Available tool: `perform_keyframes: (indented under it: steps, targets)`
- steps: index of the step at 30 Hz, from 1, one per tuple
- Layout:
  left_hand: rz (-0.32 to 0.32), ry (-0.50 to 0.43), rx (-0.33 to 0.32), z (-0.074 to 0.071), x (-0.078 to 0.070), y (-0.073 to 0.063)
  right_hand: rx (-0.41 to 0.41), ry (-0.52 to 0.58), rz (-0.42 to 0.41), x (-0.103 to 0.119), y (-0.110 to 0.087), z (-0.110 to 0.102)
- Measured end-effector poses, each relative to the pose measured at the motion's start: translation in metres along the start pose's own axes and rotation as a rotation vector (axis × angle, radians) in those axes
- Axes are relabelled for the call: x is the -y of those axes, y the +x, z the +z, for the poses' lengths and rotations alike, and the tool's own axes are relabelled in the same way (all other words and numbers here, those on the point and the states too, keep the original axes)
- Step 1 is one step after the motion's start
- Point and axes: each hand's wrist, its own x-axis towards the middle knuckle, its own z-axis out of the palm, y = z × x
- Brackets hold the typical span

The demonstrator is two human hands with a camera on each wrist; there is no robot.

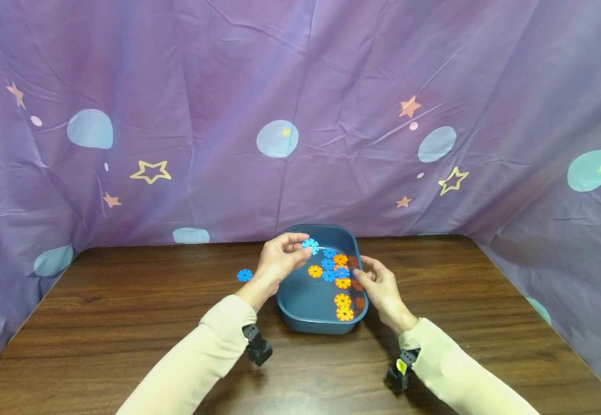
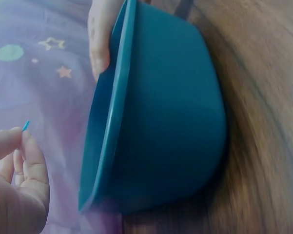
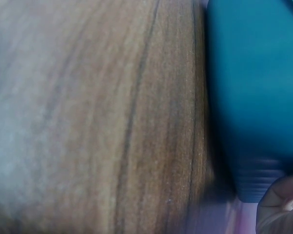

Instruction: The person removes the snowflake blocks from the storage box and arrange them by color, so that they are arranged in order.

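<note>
My left hand (image 1: 280, 256) pinches a light blue snowflake disc (image 1: 310, 246) between thumb and fingers, above the far left part of a dark teal plastic basin (image 1: 321, 327). In the left wrist view the disc (image 2: 26, 125) appears edge-on at the fingertips. My right hand (image 1: 383, 290) grips the basin's right rim, thumb over the inner side. Inside the basin, orange snowflake discs (image 1: 342, 300) and blue ones (image 1: 328, 264) lie mostly toward the right wall. Part of the right hand (image 3: 280, 207) shows against the basin's outer wall in the right wrist view.
A single blue snowflake disc (image 1: 244, 275) lies on the brown wooden table (image 1: 150, 305), left of the basin. Behind the table hangs a purple cloth (image 1: 217, 115) with stars and pale blue blobs. The basin stands near the table's back edge.
</note>
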Motion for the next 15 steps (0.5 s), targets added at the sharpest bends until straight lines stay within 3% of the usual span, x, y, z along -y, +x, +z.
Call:
perform_keyframes:
  steps: [7,15]
  targets:
    - [-0.013,-0.057,-0.057,-0.028,0.001,0.004,0.004,0.004,0.003,0.002,0.001,-0.001]
    - [-0.056,-0.048,-0.112,-0.069,0.015,0.006,0.000,-0.029,0.010,0.000,0.000,0.000]
